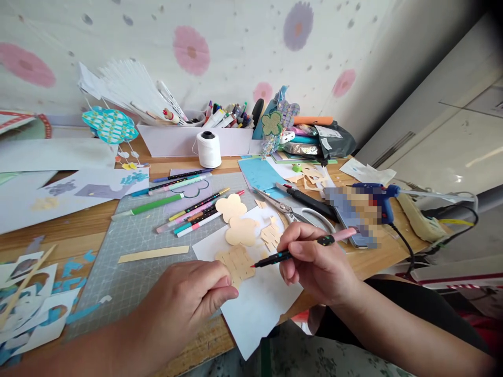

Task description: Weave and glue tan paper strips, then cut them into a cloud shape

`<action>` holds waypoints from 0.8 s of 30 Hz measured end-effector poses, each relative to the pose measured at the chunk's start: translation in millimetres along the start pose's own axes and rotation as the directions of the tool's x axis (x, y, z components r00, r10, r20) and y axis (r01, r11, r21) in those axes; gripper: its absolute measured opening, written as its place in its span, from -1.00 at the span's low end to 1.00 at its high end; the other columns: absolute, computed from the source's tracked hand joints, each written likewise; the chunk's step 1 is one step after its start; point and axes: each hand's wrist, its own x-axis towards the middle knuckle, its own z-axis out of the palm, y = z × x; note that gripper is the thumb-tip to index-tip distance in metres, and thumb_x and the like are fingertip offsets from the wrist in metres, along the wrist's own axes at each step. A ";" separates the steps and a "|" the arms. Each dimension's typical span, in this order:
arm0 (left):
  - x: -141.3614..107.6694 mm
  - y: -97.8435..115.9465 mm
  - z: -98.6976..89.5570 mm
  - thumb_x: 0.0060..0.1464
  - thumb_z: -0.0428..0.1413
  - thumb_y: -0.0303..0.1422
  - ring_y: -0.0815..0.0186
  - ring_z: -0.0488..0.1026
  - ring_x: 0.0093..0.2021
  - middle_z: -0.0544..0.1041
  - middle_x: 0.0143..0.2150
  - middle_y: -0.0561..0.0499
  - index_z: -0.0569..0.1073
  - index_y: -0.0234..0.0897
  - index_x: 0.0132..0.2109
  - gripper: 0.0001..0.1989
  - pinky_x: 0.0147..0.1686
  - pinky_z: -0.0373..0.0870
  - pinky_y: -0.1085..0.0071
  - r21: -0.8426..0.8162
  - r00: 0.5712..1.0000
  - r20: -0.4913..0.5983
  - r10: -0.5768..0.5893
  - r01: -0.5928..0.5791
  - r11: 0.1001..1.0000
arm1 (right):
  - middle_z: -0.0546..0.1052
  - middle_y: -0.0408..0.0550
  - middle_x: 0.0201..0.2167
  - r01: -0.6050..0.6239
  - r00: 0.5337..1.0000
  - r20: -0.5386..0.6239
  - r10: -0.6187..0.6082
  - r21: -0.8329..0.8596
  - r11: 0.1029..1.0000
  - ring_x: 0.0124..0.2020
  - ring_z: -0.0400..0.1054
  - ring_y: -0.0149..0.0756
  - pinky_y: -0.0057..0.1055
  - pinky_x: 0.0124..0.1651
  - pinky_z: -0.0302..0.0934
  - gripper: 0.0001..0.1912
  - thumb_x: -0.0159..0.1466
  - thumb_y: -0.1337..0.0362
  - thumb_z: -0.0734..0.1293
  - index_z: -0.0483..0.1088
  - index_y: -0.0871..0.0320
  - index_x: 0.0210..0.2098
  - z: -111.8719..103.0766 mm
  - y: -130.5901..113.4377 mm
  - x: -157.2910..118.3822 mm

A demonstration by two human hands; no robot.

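My left hand (pixel 196 298) pinches the lower left edge of a tan paper cutout (pixel 234 262) that carries small dash marks. In my right hand (pixel 314 259) is a black marker (pixel 275 258) with coloured specks; its red tip is at the cutout's right edge. Two plain tan cloud-like cutouts (pixel 231 208) (pixel 241 231) lie just beyond, and a slitted tan piece (pixel 270 233) is close to my right fingers. White paper (pixel 251 319) lies beneath the held cutout.
Several markers and a tan strip (pixel 154 254) lie on the grey cutting mat (pixel 113 283). Scissors (pixel 285 209), a blurred phone (pixel 349 217) and a blue glue gun (pixel 383 201) are at right. Paper scraps (pixel 51 314) fill the left; a thread spool (pixel 209 150) stands behind.
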 end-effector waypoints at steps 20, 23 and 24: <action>-3.7 8.2 0.7 0.32 -0.12 -0.12 0.44 0.34 -0.66 0.43 -0.64 0.15 0.31 -0.23 -0.50 -0.54 -0.61 0.13 0.51 -0.057 1.000 -0.022 -0.005 0.003 0.998 | 0.52 -0.20 -0.68 -0.058 0.989 0.124 0.075 -0.141 0.988 -0.70 0.34 -0.50 -0.58 -0.61 0.27 -0.67 0.00 0.16 0.56 0.38 0.19 -0.52 28.3 32.8 -0.4; -4.3 7.2 0.7 0.31 -0.09 -0.20 0.41 0.48 -0.56 0.55 -0.54 0.13 0.41 -0.22 -0.41 -0.63 -0.53 0.23 0.52 -0.158 1.000 0.020 -0.015 0.018 0.987 | 0.49 -0.22 -0.69 -0.083 0.986 0.132 0.101 -0.139 0.987 -0.70 0.34 -0.49 -0.56 -0.62 0.27 -0.59 -0.04 0.09 0.57 0.32 0.17 -0.53 36.7 37.4 4.1; -3.7 6.5 0.5 0.30 -0.08 -0.20 0.39 0.50 -0.53 0.57 -0.51 0.12 0.43 -0.21 -0.38 -0.65 -0.51 0.25 0.52 -0.208 0.998 0.053 -0.044 0.054 0.977 | 0.49 -0.22 -0.69 -0.089 0.984 0.142 0.109 -0.146 0.985 -0.69 0.35 -0.48 -0.55 -0.61 0.28 -0.58 -0.05 0.06 0.57 0.32 0.17 -0.51 37.8 38.0 6.3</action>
